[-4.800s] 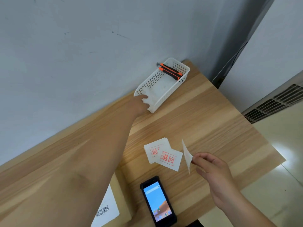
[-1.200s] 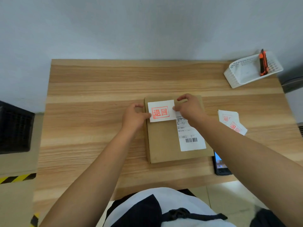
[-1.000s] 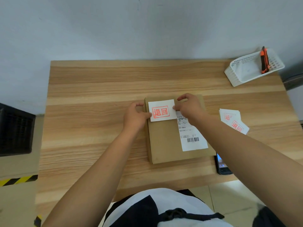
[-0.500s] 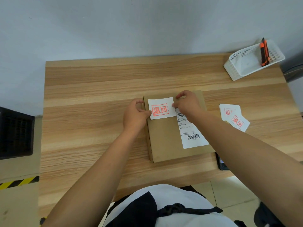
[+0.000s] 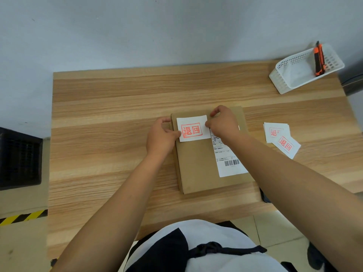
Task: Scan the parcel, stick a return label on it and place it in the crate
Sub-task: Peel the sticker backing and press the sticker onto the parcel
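Two hands, left hand (image 5: 161,136) and right hand (image 5: 222,122), pinch the white red-stamped return label (image 5: 192,128) on the flat brown cardboard parcel (image 5: 198,163), spare white labels (image 5: 281,139) lying right.

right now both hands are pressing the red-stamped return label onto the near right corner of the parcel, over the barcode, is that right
Not quite. The head view shows the left hand and right hand pressing the return label onto the far left corner of the parcel. The barcode, nearer on the right, is uncovered. The rest is right.
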Motion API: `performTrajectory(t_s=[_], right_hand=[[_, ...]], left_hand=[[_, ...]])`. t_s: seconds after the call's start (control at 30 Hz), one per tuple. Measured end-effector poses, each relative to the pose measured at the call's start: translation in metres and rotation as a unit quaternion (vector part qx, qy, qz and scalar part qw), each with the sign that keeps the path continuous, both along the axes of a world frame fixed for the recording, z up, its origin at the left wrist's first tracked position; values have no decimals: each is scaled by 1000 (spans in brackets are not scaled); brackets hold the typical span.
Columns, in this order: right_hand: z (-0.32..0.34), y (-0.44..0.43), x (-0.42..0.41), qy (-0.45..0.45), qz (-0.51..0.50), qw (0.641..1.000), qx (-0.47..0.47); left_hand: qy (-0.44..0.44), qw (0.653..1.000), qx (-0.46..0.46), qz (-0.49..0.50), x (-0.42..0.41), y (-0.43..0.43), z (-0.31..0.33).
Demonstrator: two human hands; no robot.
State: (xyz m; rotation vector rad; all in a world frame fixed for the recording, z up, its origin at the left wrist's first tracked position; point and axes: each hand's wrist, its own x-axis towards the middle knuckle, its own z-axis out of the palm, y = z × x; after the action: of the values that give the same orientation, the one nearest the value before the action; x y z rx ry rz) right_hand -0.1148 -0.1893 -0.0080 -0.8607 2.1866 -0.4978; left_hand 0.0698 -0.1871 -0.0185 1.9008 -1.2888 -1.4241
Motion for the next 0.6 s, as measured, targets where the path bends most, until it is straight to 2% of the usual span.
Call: performTrajectory(t_s=[0.17,0.5,0.6], right_hand=[[-1,2,4,35,16,999,3],[2,5,-8,23,-2,1000,15],[3,9,-10,46,26,998,22]], left_hand=[[-7,1000,-3,-7,-1,0,1],[-24,999,-15,-16,-1,0,2],[-30,999,-9,-16,2,-2,0]])
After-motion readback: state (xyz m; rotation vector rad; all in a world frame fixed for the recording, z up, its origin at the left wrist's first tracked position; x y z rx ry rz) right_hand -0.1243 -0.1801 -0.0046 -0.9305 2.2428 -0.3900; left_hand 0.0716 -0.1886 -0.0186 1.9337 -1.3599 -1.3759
